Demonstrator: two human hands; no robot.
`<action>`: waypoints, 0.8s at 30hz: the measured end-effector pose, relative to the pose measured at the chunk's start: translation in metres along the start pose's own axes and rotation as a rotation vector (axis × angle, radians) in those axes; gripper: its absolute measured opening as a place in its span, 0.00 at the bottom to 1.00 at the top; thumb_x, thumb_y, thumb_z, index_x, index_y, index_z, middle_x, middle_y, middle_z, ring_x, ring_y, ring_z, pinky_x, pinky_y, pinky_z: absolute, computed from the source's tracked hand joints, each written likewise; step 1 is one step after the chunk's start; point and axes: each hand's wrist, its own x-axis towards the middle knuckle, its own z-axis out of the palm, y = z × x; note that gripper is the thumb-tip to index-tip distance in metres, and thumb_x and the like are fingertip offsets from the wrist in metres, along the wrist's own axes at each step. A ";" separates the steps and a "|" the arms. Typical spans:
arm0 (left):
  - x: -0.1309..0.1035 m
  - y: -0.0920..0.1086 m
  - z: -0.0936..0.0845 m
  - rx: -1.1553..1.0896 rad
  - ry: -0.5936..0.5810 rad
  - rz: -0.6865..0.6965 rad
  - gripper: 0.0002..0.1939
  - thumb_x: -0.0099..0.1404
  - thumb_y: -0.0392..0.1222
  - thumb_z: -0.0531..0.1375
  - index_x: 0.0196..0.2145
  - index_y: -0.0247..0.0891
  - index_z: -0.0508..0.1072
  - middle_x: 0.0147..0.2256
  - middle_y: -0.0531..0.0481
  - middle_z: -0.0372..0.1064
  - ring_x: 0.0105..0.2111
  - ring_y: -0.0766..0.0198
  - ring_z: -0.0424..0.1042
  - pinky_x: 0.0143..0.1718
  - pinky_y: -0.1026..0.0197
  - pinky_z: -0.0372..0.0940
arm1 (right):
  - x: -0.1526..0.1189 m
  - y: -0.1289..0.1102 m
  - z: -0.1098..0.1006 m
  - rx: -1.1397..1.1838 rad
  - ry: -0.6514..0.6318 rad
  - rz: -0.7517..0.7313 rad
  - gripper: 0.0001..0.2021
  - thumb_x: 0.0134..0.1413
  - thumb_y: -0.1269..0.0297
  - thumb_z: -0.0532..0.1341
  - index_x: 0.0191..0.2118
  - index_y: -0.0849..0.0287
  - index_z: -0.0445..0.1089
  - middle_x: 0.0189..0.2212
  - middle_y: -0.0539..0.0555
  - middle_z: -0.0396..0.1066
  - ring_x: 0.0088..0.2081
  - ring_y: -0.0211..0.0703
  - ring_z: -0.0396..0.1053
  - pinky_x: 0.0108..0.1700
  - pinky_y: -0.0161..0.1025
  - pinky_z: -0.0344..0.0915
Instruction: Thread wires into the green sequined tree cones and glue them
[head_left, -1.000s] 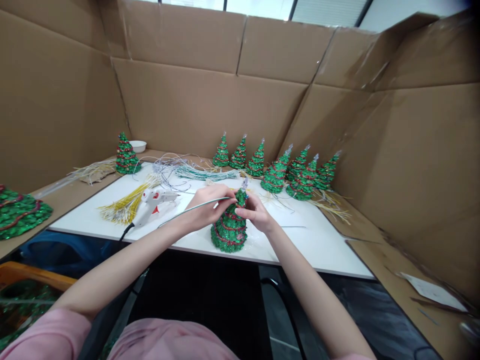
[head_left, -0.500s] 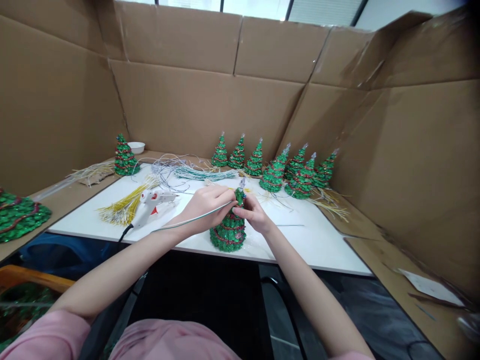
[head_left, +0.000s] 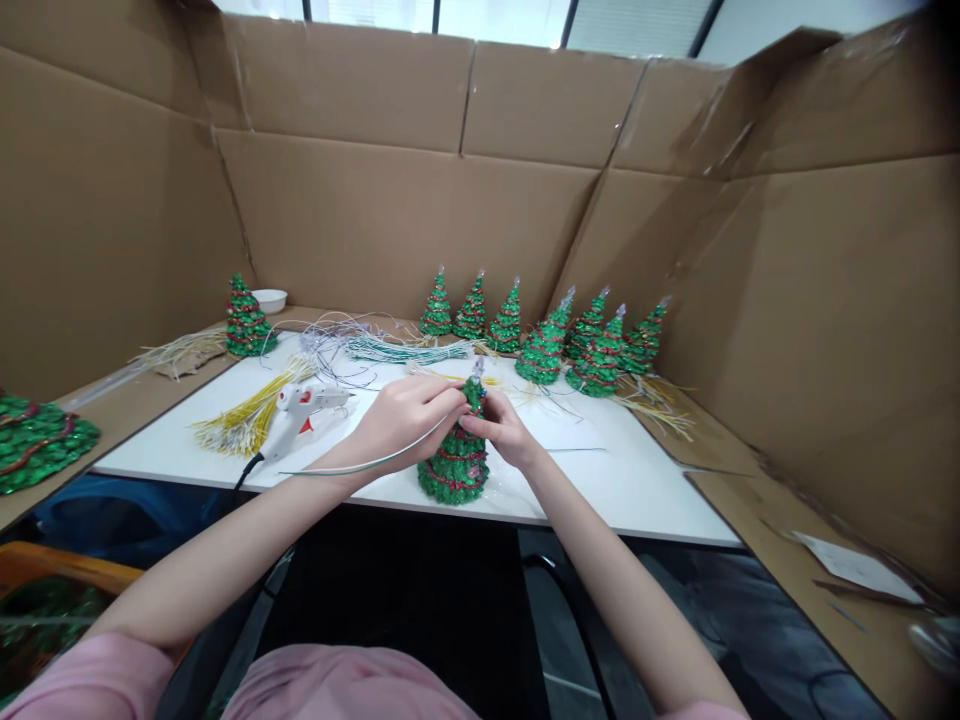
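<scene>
Since a second ago your left hand [head_left: 401,415] slid closer to the tree [head_left: 455,455], fingers pinching the wire [head_left: 360,466], which trails left toward your wrist. Tree upright near the table [head_left: 645,490] front edge; right hand [head_left: 501,430] pinches its top, fingertips partly hidden.

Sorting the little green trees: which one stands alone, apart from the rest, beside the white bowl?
The tree at the far left, next to the white bowl; the others cluster in a row at the back or sit between the hands.
</scene>
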 end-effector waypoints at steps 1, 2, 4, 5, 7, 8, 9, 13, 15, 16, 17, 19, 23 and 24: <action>0.000 -0.001 0.002 0.006 0.020 0.000 0.10 0.71 0.37 0.54 0.31 0.36 0.69 0.27 0.50 0.71 0.27 0.65 0.71 0.30 0.64 0.63 | 0.000 -0.001 0.000 -0.003 0.001 0.001 0.23 0.45 0.51 0.70 0.46 0.54 0.73 0.41 0.52 0.73 0.43 0.47 0.70 0.48 0.43 0.67; -0.001 -0.001 0.004 0.011 0.037 -0.001 0.09 0.71 0.37 0.55 0.32 0.36 0.70 0.27 0.51 0.72 0.27 0.66 0.71 0.30 0.65 0.63 | 0.000 -0.001 0.000 -0.006 0.002 0.003 0.23 0.45 0.51 0.70 0.46 0.54 0.73 0.41 0.52 0.73 0.44 0.48 0.70 0.49 0.43 0.67; -0.001 -0.002 0.006 0.019 0.060 0.000 0.09 0.71 0.37 0.55 0.32 0.36 0.70 0.27 0.51 0.72 0.27 0.66 0.72 0.29 0.65 0.64 | -0.001 -0.002 0.001 -0.012 0.002 0.004 0.23 0.45 0.51 0.70 0.47 0.55 0.73 0.42 0.52 0.73 0.44 0.48 0.70 0.49 0.44 0.67; -0.001 -0.002 0.007 0.024 0.067 0.003 0.08 0.70 0.37 0.55 0.32 0.36 0.70 0.27 0.51 0.73 0.27 0.66 0.72 0.29 0.65 0.64 | -0.001 -0.002 0.000 -0.013 0.001 0.003 0.23 0.45 0.51 0.70 0.47 0.55 0.73 0.42 0.52 0.73 0.45 0.49 0.70 0.50 0.44 0.67; -0.003 0.000 0.007 0.038 0.071 0.012 0.08 0.69 0.35 0.56 0.31 0.36 0.70 0.27 0.51 0.73 0.27 0.65 0.73 0.29 0.64 0.65 | -0.001 -0.002 0.000 -0.012 -0.002 0.000 0.23 0.45 0.51 0.70 0.47 0.54 0.73 0.41 0.52 0.74 0.45 0.49 0.70 0.50 0.44 0.67; -0.003 0.001 0.007 0.044 0.071 0.018 0.07 0.69 0.35 0.56 0.32 0.36 0.71 0.27 0.50 0.74 0.27 0.65 0.73 0.29 0.64 0.65 | -0.001 -0.002 0.000 -0.011 -0.005 -0.004 0.22 0.46 0.51 0.69 0.47 0.54 0.73 0.40 0.52 0.74 0.45 0.49 0.71 0.50 0.44 0.66; -0.004 0.002 0.007 0.050 0.072 0.023 0.07 0.69 0.34 0.56 0.32 0.36 0.71 0.27 0.50 0.74 0.27 0.64 0.74 0.29 0.64 0.66 | 0.000 -0.002 0.000 -0.012 -0.009 -0.009 0.22 0.46 0.51 0.69 0.47 0.54 0.73 0.41 0.52 0.74 0.46 0.50 0.71 0.51 0.45 0.66; -0.008 0.006 0.002 0.000 0.043 0.025 0.04 0.68 0.35 0.56 0.38 0.35 0.71 0.31 0.47 0.76 0.31 0.62 0.76 0.33 0.62 0.69 | 0.000 -0.003 0.000 -0.033 -0.016 -0.045 0.23 0.46 0.51 0.69 0.48 0.53 0.74 0.46 0.53 0.74 0.50 0.52 0.70 0.56 0.47 0.63; -0.009 0.007 0.000 -0.046 0.024 0.021 0.06 0.69 0.36 0.56 0.42 0.33 0.71 0.33 0.45 0.76 0.33 0.61 0.77 0.35 0.61 0.70 | 0.000 -0.003 0.000 -0.037 -0.012 -0.048 0.22 0.46 0.51 0.69 0.48 0.54 0.74 0.47 0.54 0.74 0.51 0.52 0.70 0.57 0.47 0.63; -0.010 0.007 0.000 -0.064 0.020 0.015 0.06 0.69 0.35 0.55 0.42 0.33 0.71 0.34 0.44 0.76 0.35 0.60 0.77 0.36 0.61 0.70 | 0.000 -0.003 0.001 -0.038 -0.010 -0.043 0.22 0.46 0.51 0.69 0.48 0.54 0.74 0.46 0.53 0.75 0.51 0.52 0.70 0.57 0.47 0.63; -0.011 0.007 0.000 -0.077 0.020 0.006 0.07 0.69 0.34 0.55 0.43 0.33 0.70 0.34 0.43 0.76 0.35 0.60 0.77 0.37 0.61 0.71 | 0.000 -0.003 0.001 -0.039 -0.007 -0.037 0.22 0.47 0.51 0.69 0.48 0.54 0.74 0.46 0.53 0.75 0.50 0.51 0.70 0.56 0.47 0.63; -0.011 0.005 0.002 -0.116 0.013 -0.037 0.07 0.69 0.32 0.54 0.43 0.34 0.70 0.36 0.43 0.76 0.37 0.60 0.77 0.38 0.61 0.71 | 0.000 -0.003 0.001 -0.046 0.001 -0.025 0.23 0.46 0.51 0.69 0.48 0.54 0.73 0.45 0.53 0.75 0.49 0.51 0.71 0.55 0.47 0.64; -0.011 0.003 0.008 -0.236 0.021 -0.118 0.07 0.69 0.32 0.54 0.44 0.35 0.67 0.39 0.44 0.76 0.36 0.63 0.75 0.37 0.62 0.70 | 0.000 -0.003 0.001 -0.065 0.007 -0.027 0.22 0.46 0.50 0.69 0.46 0.54 0.73 0.42 0.52 0.74 0.46 0.50 0.71 0.52 0.46 0.66; -0.010 0.002 0.009 -0.257 0.020 -0.125 0.06 0.69 0.32 0.53 0.43 0.36 0.67 0.38 0.45 0.75 0.35 0.64 0.75 0.36 0.63 0.69 | 0.000 -0.003 0.001 -0.071 0.009 -0.028 0.21 0.46 0.50 0.69 0.45 0.54 0.74 0.41 0.52 0.74 0.45 0.50 0.71 0.51 0.46 0.67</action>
